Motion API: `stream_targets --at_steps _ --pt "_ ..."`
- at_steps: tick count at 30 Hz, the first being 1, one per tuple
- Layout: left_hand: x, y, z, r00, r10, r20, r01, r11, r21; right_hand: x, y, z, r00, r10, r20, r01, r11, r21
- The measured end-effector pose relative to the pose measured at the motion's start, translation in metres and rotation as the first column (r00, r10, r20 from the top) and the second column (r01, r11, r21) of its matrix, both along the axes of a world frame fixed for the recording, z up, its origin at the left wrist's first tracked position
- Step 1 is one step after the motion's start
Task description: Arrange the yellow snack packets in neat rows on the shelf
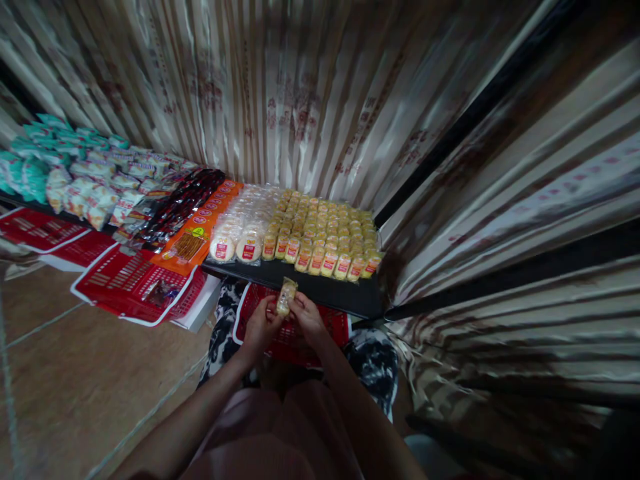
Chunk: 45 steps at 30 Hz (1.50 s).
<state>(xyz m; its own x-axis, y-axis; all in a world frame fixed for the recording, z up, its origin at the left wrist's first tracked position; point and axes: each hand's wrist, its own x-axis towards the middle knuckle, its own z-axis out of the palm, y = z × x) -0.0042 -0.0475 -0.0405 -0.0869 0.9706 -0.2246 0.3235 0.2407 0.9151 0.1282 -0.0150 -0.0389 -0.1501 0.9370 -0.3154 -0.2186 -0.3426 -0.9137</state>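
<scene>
A small clear packet holding a yellow pastry [286,296] is pinched between my two hands just below the front edge of a dark shelf [320,285]. My left hand [262,325] grips its lower left side and my right hand [306,316] its right side, fingers closed. Under my hands sits a red plastic basket [336,329]. On the shelf right above stand several rows of similar yellow pastry packets [325,233], beside round white cake packets [239,241].
Further left the shelf carries orange packs [200,230], dark snack packs [175,207], white and teal bags [75,180]. Red baskets [133,283] lie on the brown floor at the left. Striped curtains [310,100] hang behind and to the right.
</scene>
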Motion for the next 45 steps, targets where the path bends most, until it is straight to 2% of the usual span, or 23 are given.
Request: stream_targets --at_steps 6,10,14,17,20,24,28,31,34,37,39,42,45 --pt "0.009 -0.009 0.018 0.982 -0.035 -0.184 0.080 0.968 0.239 -0.001 -0.002 0.002 0.999 -0.054 -0.003 0.054 0.998 0.015" --pt "0.017 -0.012 0.019 0.967 -0.032 -0.251 0.107 0.951 0.291 -0.006 -0.004 0.007 0.996 -0.087 -0.002 0.087 0.995 0.038" --pt "0.021 -0.010 0.012 0.973 0.020 -0.230 0.053 0.950 0.308 -0.011 -0.007 0.011 0.995 -0.091 0.030 0.087 0.992 0.094" --pt "0.018 -0.005 0.008 0.989 0.090 -0.116 -0.054 0.956 0.287 -0.013 -0.010 0.013 0.995 -0.082 0.057 0.075 0.990 0.118" --pt "0.011 0.000 0.007 0.986 0.107 0.129 -0.131 0.973 0.191 -0.011 -0.010 0.012 0.994 -0.060 0.089 0.053 0.995 0.085" --pt "-0.002 0.006 0.008 0.866 0.080 0.494 -0.085 0.996 -0.011 -0.008 -0.006 0.005 0.990 -0.050 0.130 0.035 0.993 0.108" --pt "-0.013 0.009 0.009 0.804 0.115 0.584 -0.059 0.992 -0.113 -0.006 -0.002 0.003 0.944 -0.123 0.305 0.059 0.976 0.211" --pt "-0.018 0.011 0.013 0.784 0.104 0.611 -0.034 0.991 -0.126 -0.005 -0.002 0.011 0.838 -0.215 0.502 0.034 0.938 0.346" --pt "-0.024 0.013 0.023 0.798 0.050 0.600 0.031 0.992 -0.124 -0.002 -0.003 0.023 0.653 -0.319 0.687 -0.079 0.873 0.480" --pt "-0.032 0.019 0.034 0.845 -0.017 0.534 0.084 0.991 -0.101 0.002 -0.004 0.035 0.523 -0.334 0.784 -0.235 0.828 0.509" --pt "-0.039 0.026 0.040 0.883 -0.092 0.461 0.133 0.990 -0.056 0.004 -0.004 0.042 0.488 -0.307 0.817 -0.333 0.800 0.499" --pt "-0.049 0.041 0.048 0.906 -0.276 0.322 0.282 0.959 0.030 0.005 -0.003 0.050 0.482 -0.218 0.849 -0.462 0.760 0.457" --pt "-0.052 0.055 0.056 0.881 -0.403 0.247 0.401 0.914 0.058 0.005 -0.002 0.049 0.511 -0.155 0.846 -0.468 0.775 0.425"
